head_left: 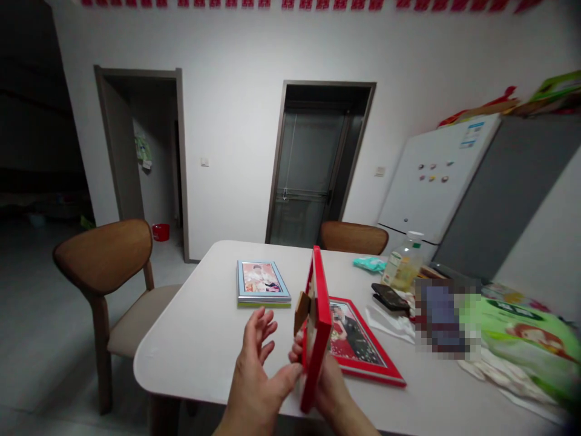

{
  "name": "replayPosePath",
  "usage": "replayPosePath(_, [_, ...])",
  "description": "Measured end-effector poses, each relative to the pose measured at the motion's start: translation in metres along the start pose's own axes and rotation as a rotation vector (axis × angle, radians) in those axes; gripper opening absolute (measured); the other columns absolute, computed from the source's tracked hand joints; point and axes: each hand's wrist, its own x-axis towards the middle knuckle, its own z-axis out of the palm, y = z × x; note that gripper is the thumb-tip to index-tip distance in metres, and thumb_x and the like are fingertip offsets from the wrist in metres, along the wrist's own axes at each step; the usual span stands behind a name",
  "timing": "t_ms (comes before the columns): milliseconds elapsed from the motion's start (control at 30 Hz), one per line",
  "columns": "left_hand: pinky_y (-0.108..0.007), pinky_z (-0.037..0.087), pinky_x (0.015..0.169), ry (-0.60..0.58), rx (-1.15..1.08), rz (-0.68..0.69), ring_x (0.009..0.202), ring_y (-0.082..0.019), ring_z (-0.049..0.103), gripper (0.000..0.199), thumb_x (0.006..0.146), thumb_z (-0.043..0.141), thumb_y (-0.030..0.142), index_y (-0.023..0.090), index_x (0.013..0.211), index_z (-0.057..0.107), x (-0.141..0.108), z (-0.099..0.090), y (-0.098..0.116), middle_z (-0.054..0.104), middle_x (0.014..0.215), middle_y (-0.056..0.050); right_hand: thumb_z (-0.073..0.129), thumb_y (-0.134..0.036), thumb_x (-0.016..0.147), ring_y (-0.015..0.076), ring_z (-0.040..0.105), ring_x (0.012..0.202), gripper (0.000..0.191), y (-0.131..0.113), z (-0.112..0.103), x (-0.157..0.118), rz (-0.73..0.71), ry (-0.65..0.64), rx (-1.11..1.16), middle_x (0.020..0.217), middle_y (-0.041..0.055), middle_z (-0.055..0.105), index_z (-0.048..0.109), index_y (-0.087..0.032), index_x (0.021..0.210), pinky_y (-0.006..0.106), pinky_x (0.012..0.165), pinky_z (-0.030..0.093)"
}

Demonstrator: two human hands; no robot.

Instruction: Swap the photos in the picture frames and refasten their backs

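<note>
My right hand (330, 387) grips a red picture frame (321, 327) near its lower part and holds it upright, edge towards me, above the front of the table (200, 339). A brown stand piece sticks out from the frame's back on the left side. My left hand (256, 372) is just left of that frame, fingers apart and palm turned towards it; its thumb tip is close to the frame, and contact is unclear. Behind the held frame, another red picture frame (363, 345) lies face up. A light blue picture frame (263, 281) lies further back, on top of something with a green edge.
On the table's right stand a bottle (403, 263), a black wallet-like item (390, 298), a teal packet (370, 264) and a green package (521, 333). Chairs are at the left (109, 260) and far side (354, 238). A fridge (436, 175) is at the back right.
</note>
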Motion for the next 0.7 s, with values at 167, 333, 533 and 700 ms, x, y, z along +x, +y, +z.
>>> replayPosePath(167, [-0.028, 0.046, 0.078, -0.213, -0.328, -0.129, 0.095, -0.017, 0.055, 0.046, 0.064, 0.043, -0.001, 0.015, 0.108, 0.043, 0.037, 0.035, 0.004, 0.057, 0.107, -0.006, 0.055, -0.034, 0.064, 0.0175, 0.059, 0.057, 0.021, -0.080, -0.076, 0.037, 0.007, 0.174, -0.383, 0.059, 0.0002, 0.062, 0.055, -0.020, 0.080, 0.029, 0.053, 0.045])
replayPosePath(333, [-0.025, 0.045, 0.078, -0.261, -0.253, -0.277, 0.089, -0.015, 0.057, 0.055, 0.053, 0.035, -0.008, 0.012, 0.103, 0.051, 0.052, 0.085, -0.038, 0.063, 0.099, -0.003, 0.050, -0.030, 0.065, 0.0200, 0.061, 0.061, 0.016, -0.125, -0.134, 0.070, 0.038, 0.349, -0.974, 0.062, 0.0047, 0.066, 0.059, -0.018, 0.070, 0.029, 0.058, 0.043])
replayPosePath(533, [-0.027, 0.040, 0.086, -0.239, 0.118, -0.180, 0.096, -0.016, 0.053, 0.048, 0.058, 0.043, 0.000, 0.016, 0.102, 0.054, 0.046, 0.091, -0.074, 0.061, 0.102, -0.002, 0.050, -0.033, 0.063, 0.0236, 0.060, 0.074, 0.025, -0.128, -0.170, 0.091, -0.079, 0.404, -1.600, 0.075, 0.0089, 0.067, 0.064, -0.017, 0.075, 0.029, 0.064, 0.041])
replayPosePath(700, [-0.029, 0.039, 0.085, -0.195, 0.239, -0.261, 0.101, -0.018, 0.049, 0.046, 0.062, 0.049, 0.008, 0.013, 0.107, 0.049, 0.043, 0.045, -0.093, 0.055, 0.111, -0.007, 0.048, -0.030, 0.068, 0.0269, 0.053, 0.092, 0.037, -0.119, -0.142, 0.094, -0.287, 0.443, -1.777, 0.096, 0.0161, 0.060, 0.058, -0.010, 0.097, 0.035, 0.080, 0.037])
